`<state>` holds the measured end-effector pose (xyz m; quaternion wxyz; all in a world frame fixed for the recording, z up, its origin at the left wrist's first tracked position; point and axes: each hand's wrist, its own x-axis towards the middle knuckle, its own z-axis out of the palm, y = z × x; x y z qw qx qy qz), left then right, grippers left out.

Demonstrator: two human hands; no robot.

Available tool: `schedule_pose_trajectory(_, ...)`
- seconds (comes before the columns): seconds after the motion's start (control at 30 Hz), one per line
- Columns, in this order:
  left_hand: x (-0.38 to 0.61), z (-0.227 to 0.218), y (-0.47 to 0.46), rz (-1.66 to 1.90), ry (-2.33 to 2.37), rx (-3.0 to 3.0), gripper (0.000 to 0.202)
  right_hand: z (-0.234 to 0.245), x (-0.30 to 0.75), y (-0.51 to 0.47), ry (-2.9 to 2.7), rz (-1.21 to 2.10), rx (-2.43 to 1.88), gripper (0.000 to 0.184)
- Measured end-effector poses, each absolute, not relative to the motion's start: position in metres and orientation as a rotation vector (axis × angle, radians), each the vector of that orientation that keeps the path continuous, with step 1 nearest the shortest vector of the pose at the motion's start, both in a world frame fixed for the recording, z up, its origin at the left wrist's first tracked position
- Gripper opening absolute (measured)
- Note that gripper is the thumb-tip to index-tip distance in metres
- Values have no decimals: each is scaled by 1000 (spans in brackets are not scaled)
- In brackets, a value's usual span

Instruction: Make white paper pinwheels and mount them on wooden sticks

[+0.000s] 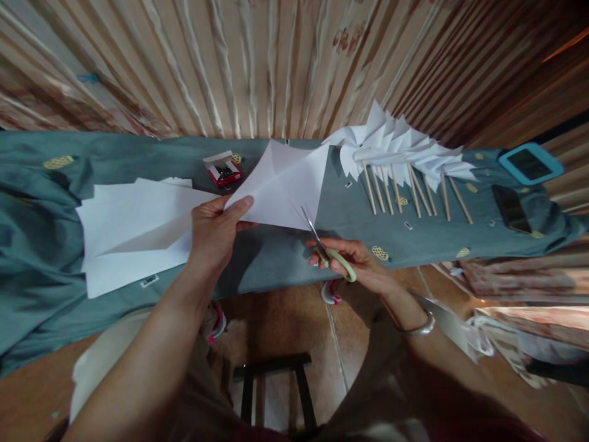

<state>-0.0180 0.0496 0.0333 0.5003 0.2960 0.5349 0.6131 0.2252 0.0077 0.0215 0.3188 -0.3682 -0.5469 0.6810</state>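
Note:
My left hand (218, 227) pinches the left corner of a creased white sheet of paper (289, 181), holding it up over the table. In my right hand (361, 264) is a pair of scissors (338, 261) with pale green handles. Their blades point up and left at the sheet's lower right corner; I cannot tell whether they touch the paper. Under and beside my left wrist lies a stack of white paper sheets (138, 221), the top one creased. Behind my left hand stands a small opened red box (225, 172) with small dark pieces inside.
Several white paper pinwheels (400, 144) on wooden sticks (386, 190) lie in an overlapping row at the right. Beyond them are a blue-framed device (531, 164) and a dark phone (510, 209). A grey-green cloth (257, 264) covers the table; curtains (257, 67) hang behind.

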Motion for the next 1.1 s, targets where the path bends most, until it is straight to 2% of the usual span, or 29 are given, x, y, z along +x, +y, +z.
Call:
schedule_pose_trajectory(0.27,-20,31,50,1524,1286,745,8,21,226,8,-1468,1776,-1029,47)
schedule_pose_trajectory(1.1,-24,28,51,1532,1323,776,12,16,224,8,-1492,1739,-1111,44)
